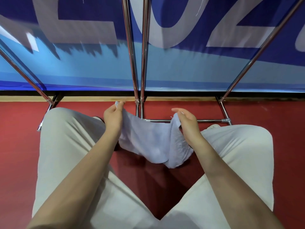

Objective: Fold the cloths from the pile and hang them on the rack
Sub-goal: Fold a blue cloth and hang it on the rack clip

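Fingers of the left hand (113, 116) and right hand (187, 123) are pinching opposite edges of one pale cloth (148, 142), sagging between them; I am judging folding barely begun, hanging on the rack (181, 120) beyond the fingertips outstanding.

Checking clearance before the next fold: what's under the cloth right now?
Under the sagging cloth, held by the left hand and right hand, lies red floor between the legs. Behind its top edge runs the rack's base bar; the stretch behind the cloth is hidden.
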`<move>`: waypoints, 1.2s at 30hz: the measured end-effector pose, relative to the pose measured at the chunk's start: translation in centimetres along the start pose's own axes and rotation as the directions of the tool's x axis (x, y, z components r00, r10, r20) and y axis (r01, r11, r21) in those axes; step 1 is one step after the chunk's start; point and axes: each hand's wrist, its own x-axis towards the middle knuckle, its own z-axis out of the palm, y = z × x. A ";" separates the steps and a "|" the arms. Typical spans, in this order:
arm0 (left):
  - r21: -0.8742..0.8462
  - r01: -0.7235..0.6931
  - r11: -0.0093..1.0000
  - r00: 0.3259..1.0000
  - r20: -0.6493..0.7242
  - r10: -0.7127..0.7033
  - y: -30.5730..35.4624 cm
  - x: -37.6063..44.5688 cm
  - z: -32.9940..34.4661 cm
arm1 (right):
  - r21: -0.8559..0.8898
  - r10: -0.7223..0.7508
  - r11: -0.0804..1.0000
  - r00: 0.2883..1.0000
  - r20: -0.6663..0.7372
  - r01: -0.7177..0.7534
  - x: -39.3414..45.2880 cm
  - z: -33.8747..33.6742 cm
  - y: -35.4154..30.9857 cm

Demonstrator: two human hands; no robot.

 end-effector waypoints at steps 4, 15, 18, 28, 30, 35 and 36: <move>-0.046 0.197 0.979 0.979 0.057 -0.194 -0.1 -0.7 0.9 | 0.074 0.023 0.997 0.999 0.031 -0.025 -0.2 0.6 -0.5; 0.068 0.201 0.977 0.964 0.162 -0.210 0.2 -2.0 2.8 | 0.064 -0.067 0.997 0.968 0.242 0.053 -0.9 2.5 -1.5; 0.062 0.198 0.978 0.964 0.169 -0.206 0.7 -2.3 3.5 | -0.063 -0.140 0.986 0.970 0.199 0.155 -0.8 2.8 -1.7; -0.028 0.180 0.983 0.968 0.184 -0.172 1.8 -2.4 3.6 | -0.069 -0.194 0.975 0.964 0.182 0.209 -0.4 4.4 -3.1; -0.064 0.199 0.978 0.969 0.166 -0.186 2.0 -2.7 3.5 | -0.075 -0.186 0.976 0.962 0.198 0.204 -0.4 4.9 -3.3; -0.174 0.261 0.949 0.942 0.260 -0.212 2.1 -3.5 3.7 | -0.047 -0.167 0.983 0.970 0.177 0.178 -0.4 5.9 -3.5; -0.193 0.266 0.944 0.936 0.286 -0.205 2.0 -3.7 3.8 | -0.024 -0.168 0.985 0.973 0.156 0.174 -0.4 6.2 -3.6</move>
